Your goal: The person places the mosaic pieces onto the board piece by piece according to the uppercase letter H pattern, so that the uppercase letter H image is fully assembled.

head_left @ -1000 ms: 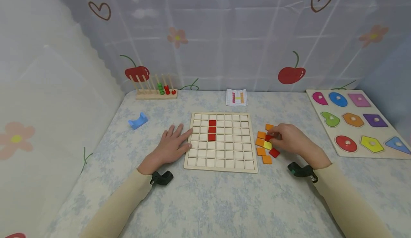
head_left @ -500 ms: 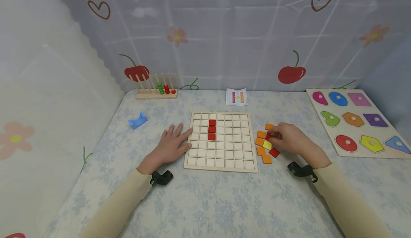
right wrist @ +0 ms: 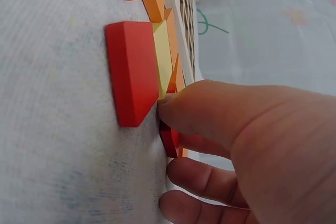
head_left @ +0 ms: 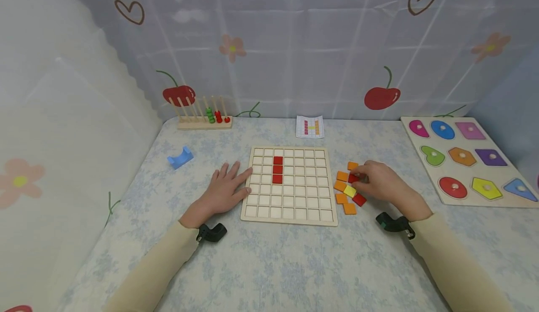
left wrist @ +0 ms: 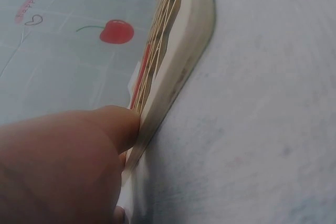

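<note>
My left hand (head_left: 223, 193) lies with its fingers spread on the cloth, thumb and index finger touching the left edge of a wooden grid board (head_left: 288, 222). The left wrist view shows the thumb (left wrist: 118, 124) against the board's rim. Three red tiles (head_left: 278, 170) fill a short column in the grid. Right of the board, my right hand (head_left: 382, 181) pinches a loose red tile (right wrist: 169, 139) between thumb and fingers, low over the cloth. A yellow tile (head_left: 350, 191) and another red tile (right wrist: 137, 72) lie close to the thumb.
Several orange tiles (head_left: 350, 208) lie beside the board. Behind it is a patterned card (head_left: 309, 127). A bead rack (head_left: 205, 125) and a blue curved piece (head_left: 180, 158) stand at the left. A shape puzzle board (head_left: 465, 162) lies at the right.
The yellow tile has turned slightly beside my right thumb. My left hand stays at the board's edge, and the right hand has hardly moved.
</note>
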`<state>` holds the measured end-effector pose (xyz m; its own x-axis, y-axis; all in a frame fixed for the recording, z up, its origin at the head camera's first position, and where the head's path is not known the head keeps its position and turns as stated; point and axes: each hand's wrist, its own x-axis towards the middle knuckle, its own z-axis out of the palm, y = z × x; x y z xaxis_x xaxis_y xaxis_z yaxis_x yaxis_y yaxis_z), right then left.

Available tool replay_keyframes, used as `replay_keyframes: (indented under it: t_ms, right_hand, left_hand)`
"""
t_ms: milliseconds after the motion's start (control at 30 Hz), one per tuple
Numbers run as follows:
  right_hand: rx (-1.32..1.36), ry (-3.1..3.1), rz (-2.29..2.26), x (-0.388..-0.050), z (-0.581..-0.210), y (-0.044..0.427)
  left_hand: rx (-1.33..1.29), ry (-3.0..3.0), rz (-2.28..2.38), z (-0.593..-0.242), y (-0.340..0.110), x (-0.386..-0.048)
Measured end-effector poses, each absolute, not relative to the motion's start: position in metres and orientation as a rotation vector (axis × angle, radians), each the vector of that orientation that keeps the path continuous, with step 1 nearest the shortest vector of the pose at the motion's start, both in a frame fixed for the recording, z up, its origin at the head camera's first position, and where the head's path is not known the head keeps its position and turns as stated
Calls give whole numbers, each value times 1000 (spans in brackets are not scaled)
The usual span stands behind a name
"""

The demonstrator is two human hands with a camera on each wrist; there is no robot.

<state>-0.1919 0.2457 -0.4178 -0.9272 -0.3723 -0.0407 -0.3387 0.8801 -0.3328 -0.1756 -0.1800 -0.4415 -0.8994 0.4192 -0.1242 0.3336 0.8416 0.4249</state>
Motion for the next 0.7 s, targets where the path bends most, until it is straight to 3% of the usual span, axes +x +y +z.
replay_keyframes:
  t_ms: [700]
  right_hand:
    - [-496,2916,-512,-194,-417,246]
  left_hand:
    - [583,2804,589,-444,-181,-176]
